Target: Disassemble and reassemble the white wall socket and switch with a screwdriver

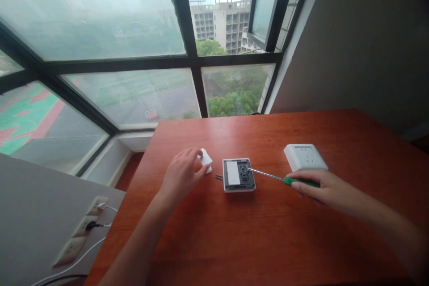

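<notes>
A wall switch (239,187) lies on the table with its inside exposed; one white rocker (233,173) sits in its left half, and the right half shows the dark mechanism. My right hand (317,185) is closed around the green handle of a screwdriver (268,174), whose metal tip reaches the mechanism's right side. To the left of the switch, my left hand (182,172) has its thumb and fingertips at the edges of a loose white rocker (205,158). Part of another white piece shows beneath it. Between hand and switch lie small screws (219,177).
A white socket (305,156) rests on the reddish-brown table (201,241) beyond my right hand. Windows (134,98) stand behind the table. Low on the left wall are outlets (70,250) with plugged-in cords. A grey wall (362,53) is at the right.
</notes>
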`<state>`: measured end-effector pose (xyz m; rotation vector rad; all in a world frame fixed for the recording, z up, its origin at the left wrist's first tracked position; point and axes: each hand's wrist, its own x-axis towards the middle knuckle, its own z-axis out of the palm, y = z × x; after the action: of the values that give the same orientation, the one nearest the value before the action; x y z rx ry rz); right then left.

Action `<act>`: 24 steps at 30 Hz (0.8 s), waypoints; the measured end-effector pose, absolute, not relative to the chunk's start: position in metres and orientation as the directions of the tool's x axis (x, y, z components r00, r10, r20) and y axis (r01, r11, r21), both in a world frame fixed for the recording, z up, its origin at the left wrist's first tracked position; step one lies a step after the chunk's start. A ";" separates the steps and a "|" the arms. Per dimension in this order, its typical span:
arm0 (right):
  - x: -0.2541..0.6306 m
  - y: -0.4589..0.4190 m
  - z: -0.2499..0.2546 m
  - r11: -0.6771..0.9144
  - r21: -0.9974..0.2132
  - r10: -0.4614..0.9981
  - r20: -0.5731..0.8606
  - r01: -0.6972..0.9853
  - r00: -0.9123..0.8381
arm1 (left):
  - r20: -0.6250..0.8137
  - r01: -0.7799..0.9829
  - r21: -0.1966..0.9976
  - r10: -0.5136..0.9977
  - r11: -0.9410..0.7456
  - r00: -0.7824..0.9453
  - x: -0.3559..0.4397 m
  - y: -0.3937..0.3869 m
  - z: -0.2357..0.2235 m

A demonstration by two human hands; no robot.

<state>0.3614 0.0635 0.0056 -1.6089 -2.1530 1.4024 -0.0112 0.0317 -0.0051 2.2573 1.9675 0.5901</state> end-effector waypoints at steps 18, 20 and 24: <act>0.319 0.072 0.066 0.512 -0.457 0.759 -0.156 0.728 -0.632 | 0.179 0.715 0.560 0.904 -0.419 0.389 0.030 0.028 -0.008; 0.313 0.074 0.074 0.565 -0.402 0.741 -0.136 0.720 -0.658 | 0.181 0.726 0.550 0.907 -0.413 0.379 0.036 0.029 -0.012; 0.302 0.076 0.084 0.627 -0.324 0.714 -0.127 0.709 -0.689 | 0.182 0.718 0.561 0.907 -0.412 0.379 0.040 0.030 -0.018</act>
<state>0.3021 0.0757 0.0843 -1.2330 -2.8210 0.5519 0.0400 0.0299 -0.0182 2.2536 1.4094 0.6648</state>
